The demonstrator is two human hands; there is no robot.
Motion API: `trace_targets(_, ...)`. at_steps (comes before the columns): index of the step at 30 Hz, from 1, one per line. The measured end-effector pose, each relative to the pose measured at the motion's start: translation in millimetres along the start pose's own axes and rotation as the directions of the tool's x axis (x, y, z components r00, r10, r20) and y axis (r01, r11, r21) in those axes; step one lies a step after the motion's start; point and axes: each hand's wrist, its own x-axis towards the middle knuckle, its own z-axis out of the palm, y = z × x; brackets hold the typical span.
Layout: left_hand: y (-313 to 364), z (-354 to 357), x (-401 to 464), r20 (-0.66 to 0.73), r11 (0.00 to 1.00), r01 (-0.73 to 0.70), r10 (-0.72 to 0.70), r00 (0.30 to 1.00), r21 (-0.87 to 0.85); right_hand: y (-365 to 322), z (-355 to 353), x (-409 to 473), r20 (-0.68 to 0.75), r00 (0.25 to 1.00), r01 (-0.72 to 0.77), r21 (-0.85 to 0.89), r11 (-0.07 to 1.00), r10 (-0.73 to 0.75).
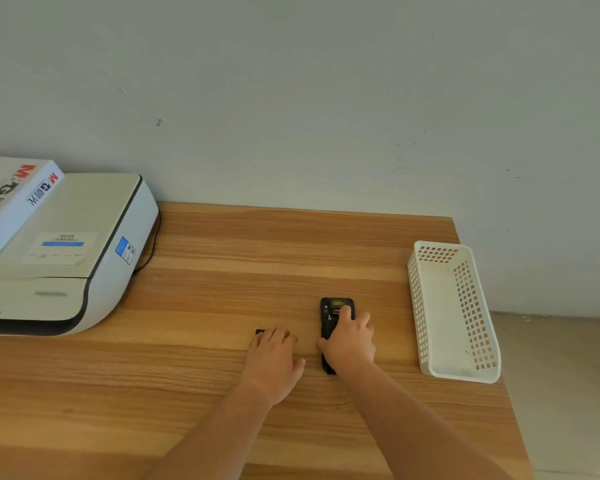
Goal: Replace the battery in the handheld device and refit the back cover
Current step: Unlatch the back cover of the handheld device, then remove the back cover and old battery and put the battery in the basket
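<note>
Bare right hand (pixel 350 339) grips slim black device (pixel 329 315) on woodgrain table (pixel 205 271).

Basket (pixel 454 311) right of device (pixel 329 313).

Bare forearms, sleeveless (no rings, watch).

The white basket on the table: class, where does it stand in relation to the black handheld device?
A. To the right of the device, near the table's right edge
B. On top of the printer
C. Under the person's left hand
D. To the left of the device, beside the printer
A: the white basket stands right of the handheld device, near the right edge of the table, apart from the right hand resting on the device.
</note>
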Motion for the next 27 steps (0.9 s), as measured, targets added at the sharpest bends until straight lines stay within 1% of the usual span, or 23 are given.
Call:
trace_targets(5,-3,-2,-2,0.004,1.000,0.006,-0.006,1.000,0.006,2,3,-10,-0.081,0.997,0.003,0.061,0.998,0.002)
trace_targets(12,-1,-8,-1,0.023,1.000,-0.002,0.001,1.000,0.020,2,0,-22,-0.238,0.970,0.083,0.135,0.987,-0.049)
trace_targets(15,5,-10,1,0.034,1.000,-0.006,0.006,0.999,0.020,0,-11,-20,-0.273,0.960,0.115,0.187,0.976,-0.061)
trace_targets(19,15,-15,5,0.036,1.000,-0.011,0.010,0.999,0.008,12,-34,-10,-0.251,0.968,0.089,0.254,0.963,-0.023)
trace_targets(23,27,-20,12,0.051,1.000,-0.009,0.008,0.999,0.016,32,-49,-2,-0.216,0.976,0.039,0.227,0.973,0.012)
trace_targets(27,35,-23,19,0.072,1.000,0.010,-0.011,0.997,0.010,50,-52,4,-0.125,0.991,-0.024,0.209,0.978,0.051)
